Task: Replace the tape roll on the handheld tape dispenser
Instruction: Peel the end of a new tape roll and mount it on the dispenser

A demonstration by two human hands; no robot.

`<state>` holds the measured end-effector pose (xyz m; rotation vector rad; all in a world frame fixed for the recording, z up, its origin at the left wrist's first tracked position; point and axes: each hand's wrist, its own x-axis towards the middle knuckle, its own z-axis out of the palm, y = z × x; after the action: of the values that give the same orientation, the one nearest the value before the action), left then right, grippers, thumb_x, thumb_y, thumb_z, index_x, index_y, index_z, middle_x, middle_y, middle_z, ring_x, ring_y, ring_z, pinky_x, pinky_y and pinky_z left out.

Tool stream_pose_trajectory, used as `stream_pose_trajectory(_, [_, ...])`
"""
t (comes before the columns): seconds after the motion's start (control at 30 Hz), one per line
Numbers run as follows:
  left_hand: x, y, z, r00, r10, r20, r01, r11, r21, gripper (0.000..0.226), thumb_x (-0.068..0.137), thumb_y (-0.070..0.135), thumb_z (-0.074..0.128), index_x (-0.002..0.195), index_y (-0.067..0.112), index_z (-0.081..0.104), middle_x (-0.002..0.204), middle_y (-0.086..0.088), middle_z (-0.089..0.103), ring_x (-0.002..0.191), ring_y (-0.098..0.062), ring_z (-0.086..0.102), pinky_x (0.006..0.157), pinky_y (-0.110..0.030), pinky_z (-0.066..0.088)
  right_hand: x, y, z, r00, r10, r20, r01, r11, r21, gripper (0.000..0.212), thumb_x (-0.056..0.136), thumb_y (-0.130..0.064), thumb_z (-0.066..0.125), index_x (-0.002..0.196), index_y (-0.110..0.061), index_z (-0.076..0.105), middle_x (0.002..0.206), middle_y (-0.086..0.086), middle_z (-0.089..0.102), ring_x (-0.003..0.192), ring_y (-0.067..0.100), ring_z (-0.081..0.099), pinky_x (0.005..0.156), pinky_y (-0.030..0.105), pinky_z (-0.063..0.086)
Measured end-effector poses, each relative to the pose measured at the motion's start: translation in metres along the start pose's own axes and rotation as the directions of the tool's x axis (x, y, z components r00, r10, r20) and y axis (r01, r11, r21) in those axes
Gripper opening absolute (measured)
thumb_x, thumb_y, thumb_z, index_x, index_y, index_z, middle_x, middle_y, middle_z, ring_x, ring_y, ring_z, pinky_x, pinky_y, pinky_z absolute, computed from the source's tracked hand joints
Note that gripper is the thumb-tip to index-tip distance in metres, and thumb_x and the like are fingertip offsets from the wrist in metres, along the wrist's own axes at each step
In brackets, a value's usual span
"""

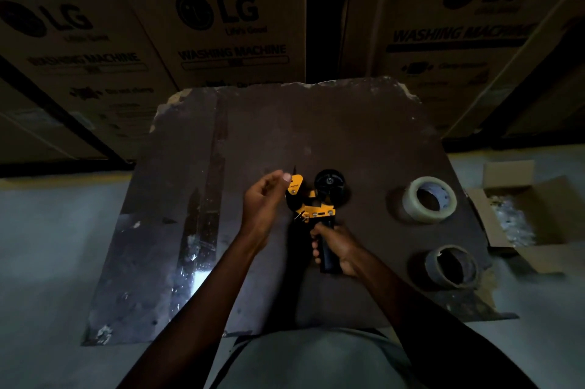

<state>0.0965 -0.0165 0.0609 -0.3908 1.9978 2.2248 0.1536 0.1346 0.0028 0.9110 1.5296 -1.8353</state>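
A yellow and black handheld tape dispenser (311,206) is held over the dark table (332,135). Its black spool hub (329,185) carries no roll. My right hand (335,249) grips the black handle from below. My left hand (264,198) sits at the dispenser's left, thumb and fingertips touching the yellow front flap (296,183). A full clear tape roll (429,198) lies on the table to the right. Nearer me, also on the right, lies a brown empty cardboard core (451,266).
An open cardboard box (522,214) with clear plastic inside stands on the floor at the right. Large washing machine cartons (221,24) are stacked behind the table. A shiny tape strip (202,230) runs down the table's left side. The scene is dim.
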Motion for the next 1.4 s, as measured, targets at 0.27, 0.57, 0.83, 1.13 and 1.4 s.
stream_pose_trajectory(0.27, [-0.002, -0.010, 0.013, 0.997, 0.044, 0.071, -0.053, 0.990, 0.129, 0.033, 0.086, 0.007, 0.071, 0.117, 0.004, 0.062, 0.101, -0.004, 0.071, 0.083, 0.005, 0.068, 0.074, -0.011, 0.052, 0.000, 0.015, -0.007, 0.999, -0.018, -0.042, 0.011, 0.987, -0.159, 0.016, 0.099, -0.028, 0.052, 0.090, -0.015, 0.058, 0.070, 0.011, 0.062, 0.051, 0.020, 0.060, 0.049, 0.029, 0.054])
stream_pose_trajectory(0.57, [-0.004, -0.024, 0.046, 0.982, 0.024, 0.187, -0.065, 0.974, 0.215, 0.032, 0.084, 0.009, 0.073, 0.113, 0.014, 0.063, 0.112, -0.009, 0.069, 0.105, -0.019, 0.064, 0.094, -0.034, 0.052, -0.008, 0.006, -0.047, 0.869, -0.456, -0.192, 0.122, 0.573, -0.810, 0.042, 0.076, -0.072, 0.038, 0.074, -0.034, 0.055, 0.090, 0.006, 0.072, 0.089, 0.031, 0.068, 0.074, 0.037, 0.054])
stream_pose_trajectory(0.83, [-0.014, -0.037, 0.104, 0.958, -0.010, 0.286, -0.064, 0.966, 0.248, 0.039, 0.082, 0.008, 0.075, 0.119, 0.005, 0.062, 0.117, -0.014, 0.068, 0.109, -0.023, 0.065, 0.097, -0.033, 0.052, -0.031, -0.020, -0.119, 0.639, -0.721, -0.268, 0.214, 0.502, -0.838, 0.046, 0.085, -0.058, 0.056, 0.105, -0.018, 0.066, 0.107, 0.013, 0.069, 0.102, 0.033, 0.065, 0.086, 0.042, 0.054])
stream_pose_trajectory(1.13, [-0.024, -0.055, 0.158, 0.943, -0.067, 0.326, -0.014, 0.970, 0.241, 0.044, 0.082, 0.012, 0.076, 0.122, 0.008, 0.060, 0.122, -0.011, 0.066, 0.116, -0.024, 0.062, 0.101, -0.038, 0.051, -0.017, -0.043, -0.209, 0.651, -0.747, -0.134, 0.187, 0.329, -0.926, 0.039, 0.080, -0.025, 0.074, 0.113, -0.005, 0.067, 0.117, 0.015, 0.068, 0.111, 0.034, 0.061, 0.092, 0.034, 0.046])
stream_pose_trajectory(1.4, [-0.029, -0.065, 0.179, 0.965, -0.077, 0.251, 0.017, 0.973, 0.230, 0.039, 0.081, 0.013, 0.077, 0.117, 0.016, 0.061, 0.113, -0.005, 0.068, 0.109, -0.021, 0.065, 0.098, -0.036, 0.052, 0.004, -0.054, -0.233, 0.742, -0.670, 0.036, 0.115, 0.074, -0.991, 0.050, 0.078, -0.033, 0.072, 0.123, -0.012, 0.063, 0.128, 0.010, 0.064, 0.123, 0.030, 0.055, 0.101, 0.037, 0.041])
